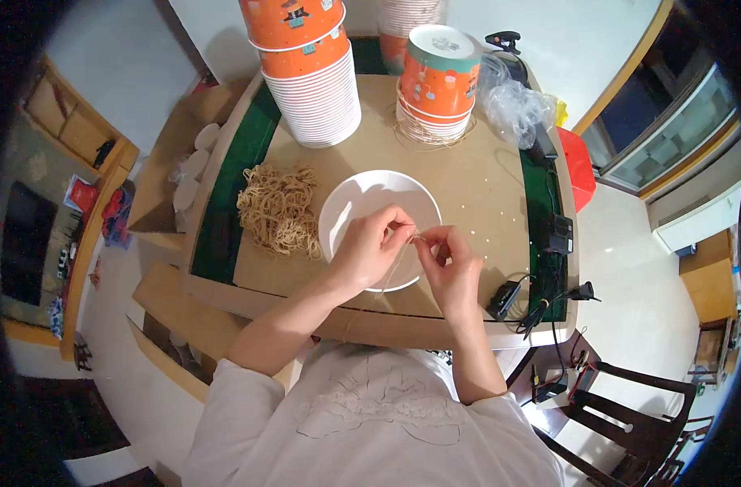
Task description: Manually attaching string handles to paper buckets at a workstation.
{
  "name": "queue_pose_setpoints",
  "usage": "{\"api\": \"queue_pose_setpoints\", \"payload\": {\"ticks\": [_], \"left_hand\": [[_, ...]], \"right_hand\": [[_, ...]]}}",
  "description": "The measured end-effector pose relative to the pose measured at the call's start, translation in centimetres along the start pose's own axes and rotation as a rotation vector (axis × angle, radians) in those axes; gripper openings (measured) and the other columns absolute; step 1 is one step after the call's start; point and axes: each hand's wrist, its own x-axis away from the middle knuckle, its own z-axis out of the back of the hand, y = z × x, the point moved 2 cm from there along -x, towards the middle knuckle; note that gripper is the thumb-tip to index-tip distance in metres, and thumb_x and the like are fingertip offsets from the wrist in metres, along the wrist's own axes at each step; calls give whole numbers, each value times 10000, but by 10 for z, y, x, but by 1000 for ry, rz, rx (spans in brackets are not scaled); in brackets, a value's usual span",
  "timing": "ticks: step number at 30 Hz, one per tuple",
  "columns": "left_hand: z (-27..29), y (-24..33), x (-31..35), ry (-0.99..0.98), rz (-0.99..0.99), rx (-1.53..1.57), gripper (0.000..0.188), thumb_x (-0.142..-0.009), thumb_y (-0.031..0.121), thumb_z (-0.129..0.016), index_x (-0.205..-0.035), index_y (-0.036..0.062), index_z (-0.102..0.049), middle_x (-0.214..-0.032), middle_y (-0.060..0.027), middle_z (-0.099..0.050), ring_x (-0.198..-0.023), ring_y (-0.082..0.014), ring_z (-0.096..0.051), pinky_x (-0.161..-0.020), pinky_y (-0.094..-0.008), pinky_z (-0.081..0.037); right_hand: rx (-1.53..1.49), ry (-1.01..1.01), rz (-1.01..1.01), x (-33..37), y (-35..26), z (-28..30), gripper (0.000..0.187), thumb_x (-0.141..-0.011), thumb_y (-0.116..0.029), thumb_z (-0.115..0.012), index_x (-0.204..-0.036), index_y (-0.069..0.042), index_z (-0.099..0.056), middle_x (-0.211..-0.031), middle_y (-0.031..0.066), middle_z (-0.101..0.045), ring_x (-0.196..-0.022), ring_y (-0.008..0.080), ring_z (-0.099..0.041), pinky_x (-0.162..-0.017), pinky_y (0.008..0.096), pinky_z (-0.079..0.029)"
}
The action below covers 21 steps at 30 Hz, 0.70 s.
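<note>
The white lid [378, 207] is partly covered by the left hand [369, 252] and right hand [451, 264]; its near rim is hidden. The rubber band [411, 238] pinched between the fingertips is too thin to trace fully. The tall cup stack [309, 69] is cut off by the upper edge, as is the far stack [407, 20]. Contents of the clear plastic bag [512, 101] cannot be told. The dark chair [630, 422] fades into the rim.
</note>
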Motion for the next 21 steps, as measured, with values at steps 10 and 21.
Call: {"api": "queue_pose_setpoints", "payload": {"ticks": [10,21], "left_hand": [[2,-8,1,17,-20,69,99,-910,68,-523,-981,-1,-517,-760,-104,-617,-742,-197,-653,-629,-310,-509],[2,12,3,-32,-54,-143,132,-819,78,-614,-937,26,-643,-785,-148,-660,-691,-250,-657,-608,-329,-498]], "right_hand": [[-7,17,41,4,0,-1,78,-777,10,-678,-837,-4,-631,-710,38,-582,-533,66,-475,-484,221,-391],[35,-24,42,4,-4,1,94,-796,-24,-662,-884,-24,-630,-774,106,-614,-545,159,-560,-510,276,-446]]}}
